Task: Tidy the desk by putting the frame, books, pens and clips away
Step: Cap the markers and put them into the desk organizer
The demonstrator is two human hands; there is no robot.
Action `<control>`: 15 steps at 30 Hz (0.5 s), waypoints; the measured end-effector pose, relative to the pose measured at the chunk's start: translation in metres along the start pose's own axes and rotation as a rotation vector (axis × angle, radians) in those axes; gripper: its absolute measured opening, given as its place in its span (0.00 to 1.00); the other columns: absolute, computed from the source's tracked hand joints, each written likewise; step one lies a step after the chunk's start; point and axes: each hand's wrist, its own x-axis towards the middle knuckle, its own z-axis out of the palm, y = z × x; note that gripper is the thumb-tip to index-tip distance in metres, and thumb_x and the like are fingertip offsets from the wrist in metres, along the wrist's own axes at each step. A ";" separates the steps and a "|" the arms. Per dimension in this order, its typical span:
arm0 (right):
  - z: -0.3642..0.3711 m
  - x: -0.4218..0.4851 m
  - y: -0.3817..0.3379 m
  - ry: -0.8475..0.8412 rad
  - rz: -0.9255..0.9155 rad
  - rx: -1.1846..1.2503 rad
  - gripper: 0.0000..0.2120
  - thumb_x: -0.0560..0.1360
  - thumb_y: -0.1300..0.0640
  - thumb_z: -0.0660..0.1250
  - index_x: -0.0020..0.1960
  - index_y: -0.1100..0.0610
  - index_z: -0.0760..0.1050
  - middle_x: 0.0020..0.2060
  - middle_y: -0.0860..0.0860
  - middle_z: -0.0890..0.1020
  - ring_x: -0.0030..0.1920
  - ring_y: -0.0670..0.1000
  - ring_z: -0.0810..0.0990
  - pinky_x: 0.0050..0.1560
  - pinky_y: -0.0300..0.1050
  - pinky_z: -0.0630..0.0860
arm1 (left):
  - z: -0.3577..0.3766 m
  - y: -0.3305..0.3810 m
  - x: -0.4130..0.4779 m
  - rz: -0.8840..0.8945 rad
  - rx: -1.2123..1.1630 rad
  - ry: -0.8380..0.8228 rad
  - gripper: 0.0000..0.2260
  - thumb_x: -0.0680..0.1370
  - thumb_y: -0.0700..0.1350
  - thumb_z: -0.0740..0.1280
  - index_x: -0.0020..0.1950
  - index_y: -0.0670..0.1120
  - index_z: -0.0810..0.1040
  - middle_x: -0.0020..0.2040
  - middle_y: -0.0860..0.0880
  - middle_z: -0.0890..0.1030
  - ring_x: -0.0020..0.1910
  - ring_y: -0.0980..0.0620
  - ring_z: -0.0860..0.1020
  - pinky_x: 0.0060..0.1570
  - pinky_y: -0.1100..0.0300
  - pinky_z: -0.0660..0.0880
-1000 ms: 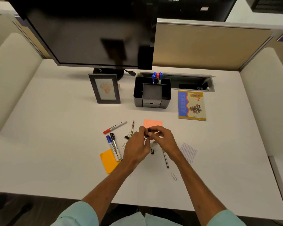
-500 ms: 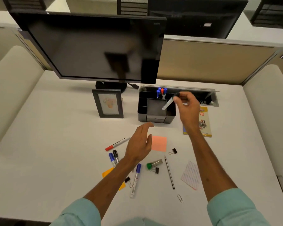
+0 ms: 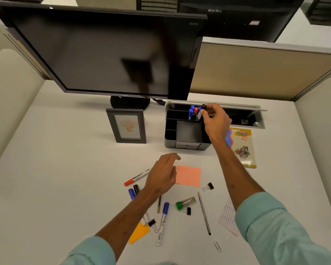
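My right hand (image 3: 215, 122) holds a black-capped marker (image 3: 202, 110) upright over the back pen slot of the black desk organizer (image 3: 185, 131), among blue and red pens standing there. My left hand (image 3: 161, 175) hovers open above the desk, holding nothing. Below it lie a red marker (image 3: 136, 177), a blue marker (image 3: 161, 223), a blue and a black marker partly under my arm, a thin pen (image 3: 204, 213) and a green-capped piece (image 3: 185, 202). Black binder clips (image 3: 208, 186) and a paper clip (image 3: 217, 246) are scattered. The picture frame (image 3: 127, 126) stands left of the organizer. A book (image 3: 242, 148) lies to its right.
A large monitor (image 3: 103, 52) stands at the back, its base behind the frame. An open cable tray (image 3: 245, 119) runs behind the organizer. A pink sticky note (image 3: 188, 175), an orange note (image 3: 139, 233) and a lined paper slip (image 3: 228, 217) lie on the white desk. Partition walls enclose the sides.
My right hand carried the marker from the desk's middle up to the organizer and now holds it upright at the pen slot. My left hand let go and opened.
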 end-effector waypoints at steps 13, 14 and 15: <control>0.011 -0.011 0.008 -0.064 0.061 -0.032 0.10 0.80 0.53 0.73 0.60 0.53 0.81 0.49 0.48 0.88 0.50 0.51 0.87 0.62 0.62 0.79 | -0.005 -0.009 -0.011 -0.078 -0.008 -0.038 0.16 0.84 0.45 0.65 0.71 0.54 0.72 0.71 0.53 0.76 0.69 0.53 0.73 0.68 0.58 0.72; 0.008 -0.012 0.008 -0.062 0.060 -0.029 0.10 0.80 0.54 0.72 0.60 0.53 0.81 0.50 0.49 0.88 0.50 0.51 0.87 0.61 0.61 0.80 | -0.007 -0.008 -0.012 -0.080 -0.007 -0.035 0.16 0.84 0.45 0.65 0.71 0.54 0.72 0.71 0.53 0.76 0.69 0.53 0.73 0.68 0.57 0.72; 0.005 -0.014 0.009 -0.057 0.057 -0.023 0.10 0.81 0.55 0.71 0.61 0.54 0.81 0.50 0.49 0.88 0.50 0.51 0.86 0.60 0.60 0.81 | -0.008 -0.008 -0.014 -0.082 -0.004 -0.030 0.16 0.84 0.44 0.65 0.71 0.54 0.72 0.70 0.53 0.76 0.69 0.53 0.73 0.68 0.57 0.72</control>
